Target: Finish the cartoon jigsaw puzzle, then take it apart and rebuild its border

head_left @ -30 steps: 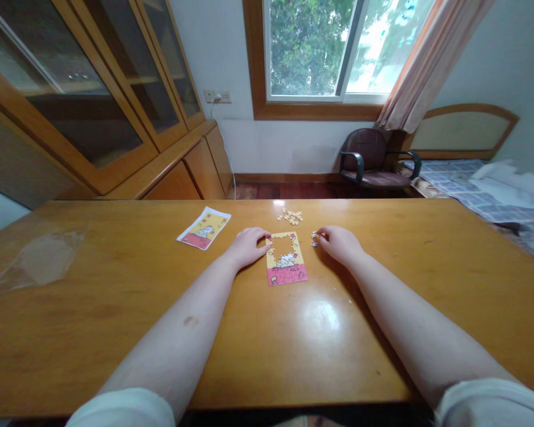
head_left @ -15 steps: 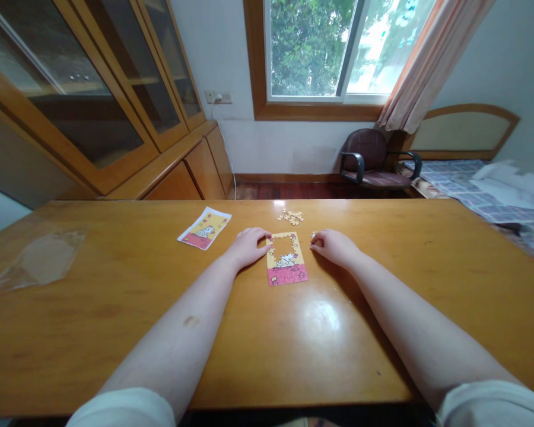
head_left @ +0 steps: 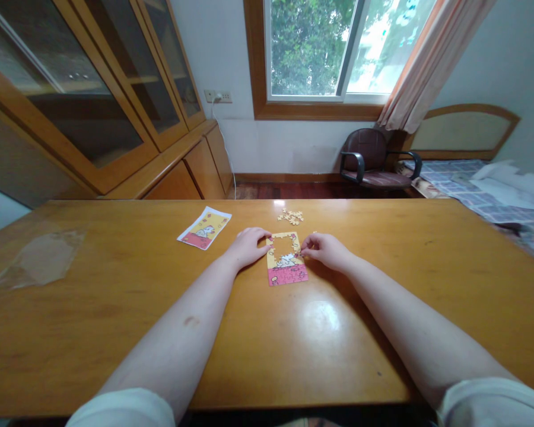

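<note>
Puzzle (head_left: 287,274) flat on table (head_left: 258,350) between both hands, gap in its upper middle; left hand (head_left: 249,245) at its left edge, thumb and fingers apart, probably to steady it; right hand (head_left: 327,249) by right edge, fingertips drawn in, can't tell if gripping anything; loose pieces (head_left: 295,218) just beyond, likely for easy reach; printed picture (head_left: 205,228) off left, face up, presumably for checking

Puzzle (head_left: 288,275) lay on table (head_left: 267,356) | loose pieces (head_left: 294,217) lay behind it | printed sheet (head_left: 204,228) lay left of it | plastic (head_left: 47,259) lay farther left | chair (head_left: 368,155) stood behind it, rightward
</note>
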The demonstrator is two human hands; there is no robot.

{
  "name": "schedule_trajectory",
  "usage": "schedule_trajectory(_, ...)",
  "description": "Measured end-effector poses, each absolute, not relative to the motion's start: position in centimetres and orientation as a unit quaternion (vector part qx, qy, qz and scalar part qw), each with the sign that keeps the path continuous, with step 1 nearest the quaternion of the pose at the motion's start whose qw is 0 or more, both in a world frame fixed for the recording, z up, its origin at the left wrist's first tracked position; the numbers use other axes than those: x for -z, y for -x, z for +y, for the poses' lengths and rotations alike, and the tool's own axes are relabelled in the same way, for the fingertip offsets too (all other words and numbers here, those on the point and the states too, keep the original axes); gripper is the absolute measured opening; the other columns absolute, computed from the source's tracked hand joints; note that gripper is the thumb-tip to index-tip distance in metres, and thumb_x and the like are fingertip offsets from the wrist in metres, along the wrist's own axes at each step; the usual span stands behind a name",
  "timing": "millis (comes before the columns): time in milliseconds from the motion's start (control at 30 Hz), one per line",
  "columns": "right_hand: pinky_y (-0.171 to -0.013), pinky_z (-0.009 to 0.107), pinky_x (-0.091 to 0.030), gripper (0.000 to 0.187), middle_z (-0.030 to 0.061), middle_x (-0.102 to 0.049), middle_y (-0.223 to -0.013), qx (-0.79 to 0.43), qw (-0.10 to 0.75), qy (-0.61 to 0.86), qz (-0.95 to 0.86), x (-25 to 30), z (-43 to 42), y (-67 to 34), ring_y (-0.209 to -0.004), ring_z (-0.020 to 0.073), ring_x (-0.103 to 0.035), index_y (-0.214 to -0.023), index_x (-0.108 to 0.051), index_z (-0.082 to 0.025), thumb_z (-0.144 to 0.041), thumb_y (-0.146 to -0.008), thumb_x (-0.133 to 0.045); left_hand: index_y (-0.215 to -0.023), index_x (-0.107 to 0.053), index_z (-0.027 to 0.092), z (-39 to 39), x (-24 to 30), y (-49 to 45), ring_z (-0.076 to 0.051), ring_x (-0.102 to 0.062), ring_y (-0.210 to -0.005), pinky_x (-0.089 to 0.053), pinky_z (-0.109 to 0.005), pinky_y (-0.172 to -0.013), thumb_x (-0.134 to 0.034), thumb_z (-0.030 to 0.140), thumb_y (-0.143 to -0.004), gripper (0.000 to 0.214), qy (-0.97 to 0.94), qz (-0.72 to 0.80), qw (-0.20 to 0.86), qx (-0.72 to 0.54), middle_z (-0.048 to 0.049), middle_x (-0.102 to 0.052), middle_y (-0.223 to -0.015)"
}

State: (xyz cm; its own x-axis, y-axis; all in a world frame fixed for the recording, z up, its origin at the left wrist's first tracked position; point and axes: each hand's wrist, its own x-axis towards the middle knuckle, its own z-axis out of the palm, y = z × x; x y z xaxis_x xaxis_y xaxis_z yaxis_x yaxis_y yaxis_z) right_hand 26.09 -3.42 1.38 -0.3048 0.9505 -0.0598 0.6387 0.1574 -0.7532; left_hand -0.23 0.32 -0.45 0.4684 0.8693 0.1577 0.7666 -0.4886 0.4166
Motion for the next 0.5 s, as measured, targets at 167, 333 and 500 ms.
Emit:
schedule_trajectory(167, -0.06, 0.022, -0.041, 0.006, 0.0001, -0.069, -0.075, -0.4, 0.219, 0.523, -0.72, -1.3, -4.9, -24.0, -0.061, 0.0103, -0.057, -0.082, -0.068, -0.017, -0.021, -0.077, -0.068, -0.107, -0.067, 0.023, 0.2, 0.3, 0.1, -0.025, -0.059, -0.107, -0.043, -0.039, -0.099, -0.059, 0.038, -0.082, 0.03, -0.846, 0.483, 0.141, -0.177, -0.0043, -0.069, -0.112)
schedule_trajectory(333, -0.056, 0.021, -0.037, 0.009, -0.0015, -0.066, -0.071, -0.339, 0.232, 0.544, -0.731, -0.7, -5.2, -23.4, -0.057, 0.0094, -0.051, -0.082, -0.067, -0.018, -0.026, -0.078, -0.068, -0.108, -0.067, 0.024, 0.3, 0.6, 0.2, -0.025, -0.059, -0.108, -0.043, -0.039, -0.1, -0.059, 0.039, -0.082, 0.031, -0.845, 0.486, 0.137, -0.177, -0.0043, -0.068, -0.113)
schedule_trajectory(500, -0.058, 0.022, -0.037, 0.008, -0.0027, -0.062, -0.065, -0.308, 0.202, 0.556, -0.745, -0.5, -5.0, -23.3, -0.058, 0.0105, -0.051, -0.083, -0.069, -0.02, -0.027, -0.078, -0.068, -0.109, -0.067, 0.024, 0.4, 0.6, 0.3, -0.025, -0.058, -0.109, -0.043, -0.039, -0.1, -0.058, 0.04, -0.082, 0.033, -0.843, 0.489, 0.14, -0.173, -0.0042, -0.068, -0.114)
